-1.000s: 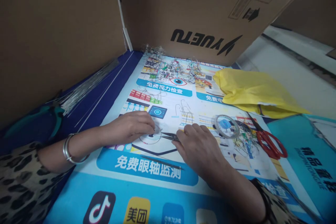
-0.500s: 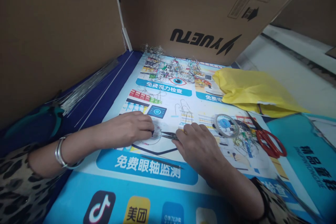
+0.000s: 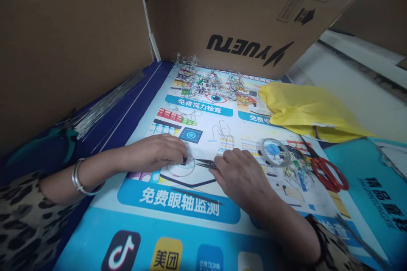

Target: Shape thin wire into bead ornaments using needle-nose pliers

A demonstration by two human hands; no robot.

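My left hand [image 3: 157, 151] lies on a printed blue poster [image 3: 178, 228], its fingers pinched on a thin wire ring [image 3: 179, 168] with a small dark bead at its top. My right hand [image 3: 241, 175] is closed round small dark pliers [image 3: 205, 163], whose tips point left towards the bead. A silver bangle [image 3: 79, 175] sits on my left wrist. Both sleeves are leopard print.
A roll of clear tape [image 3: 275, 152] and red-handled scissors [image 3: 329, 173] lie right of my hands, among loose wire bits. A yellow bag [image 3: 313, 112] lies behind them. Finished wire pieces [image 3: 211, 82] pile by the cardboard box [image 3: 241, 12]. Straight wires [image 3: 101, 106] and teal pliers [image 3: 57, 142] lie left.
Almost nothing has moved. My left wrist has shifted slightly, and both hands stay at the wire ring.
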